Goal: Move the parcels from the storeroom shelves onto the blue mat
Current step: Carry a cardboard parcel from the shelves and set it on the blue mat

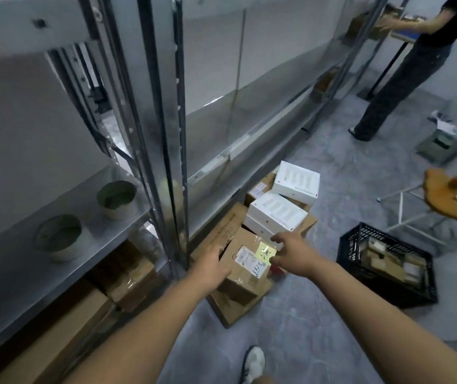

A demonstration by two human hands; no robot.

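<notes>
Flanking taped cardboard parcel: left hand, right hand.

dim, bluish light; soft blur throughout, wide-angle bending at edges.

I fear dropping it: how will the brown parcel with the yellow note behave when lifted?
The parcel is taped cardboard with square edges, so it is probably stiff and unlikely to roll. Its glossy tape may be slippery under the left hand and right hand. It sits atop other cartons, so a push might slide it off.
</notes>
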